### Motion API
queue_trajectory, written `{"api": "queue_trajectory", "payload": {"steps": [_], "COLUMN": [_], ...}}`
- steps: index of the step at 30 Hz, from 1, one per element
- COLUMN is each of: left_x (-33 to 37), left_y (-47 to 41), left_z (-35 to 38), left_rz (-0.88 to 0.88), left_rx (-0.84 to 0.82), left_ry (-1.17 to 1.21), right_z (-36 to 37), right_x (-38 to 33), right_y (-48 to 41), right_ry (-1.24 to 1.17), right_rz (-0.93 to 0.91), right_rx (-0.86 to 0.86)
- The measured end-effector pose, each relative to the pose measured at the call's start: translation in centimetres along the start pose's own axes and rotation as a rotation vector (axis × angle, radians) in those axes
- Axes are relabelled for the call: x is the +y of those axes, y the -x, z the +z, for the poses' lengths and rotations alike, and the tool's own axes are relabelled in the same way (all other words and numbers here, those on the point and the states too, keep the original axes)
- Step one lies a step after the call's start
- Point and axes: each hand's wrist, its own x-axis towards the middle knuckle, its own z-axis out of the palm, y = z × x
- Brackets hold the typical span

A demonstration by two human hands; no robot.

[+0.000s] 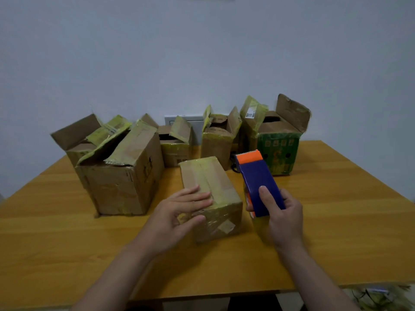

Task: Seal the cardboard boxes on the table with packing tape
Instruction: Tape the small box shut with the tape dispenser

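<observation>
Near the middle of the wooden table (336, 198), a small cardboard box (211, 176) with flaps down and yellowish tape along the top seam and over the near face. Flat on the near end of its top, the left hand (179, 209), fingers straight and close together, thumb lower against the near face, nothing gripped. Just beside the box on the right, the right hand (283, 216) wrapped firmly around a blue tape dispenser (258, 182), thumb pressed on the blue cover, other fingers curled under it, orange toothed end pointing away toward the far boxes. To the left of the small box, a large box (121, 180) with 2 top flaps half raised and strips of old tape on them. Along the far edge, close to the pale wall (202, 52), more boxes with flaps up: a low box (175, 149), a tall narrow box (215, 147) and a green printed box (278, 153), the last one behind the orange end of the dispenser. Whether dispenser and small box touching, not possible to tell.
</observation>
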Motion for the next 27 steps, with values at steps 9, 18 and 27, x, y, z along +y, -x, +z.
{"api": "queue_trajectory", "payload": {"steps": [9,18,27], "left_x": [5.1,7.7,6.9], "left_y": [-3.5,-5.6,-4.4], "left_z": [-2.0,-3.3,-2.7], "left_rz": [-0.222,-0.453,-0.562], "left_rx": [0.237,0.030,0.010], "left_ry": [0.281,1.023,1.296], "right_z": [-2.5,-2.4,-2.2], "right_x": [-6.0,-8.4,-8.7], "right_y": [-2.2,-2.8,-3.7], "right_ry": [0.134,0.054,0.023], "right_rz": [-0.195,-0.243,-0.163], "right_rx": [-0.376,-0.517,-0.583]}}
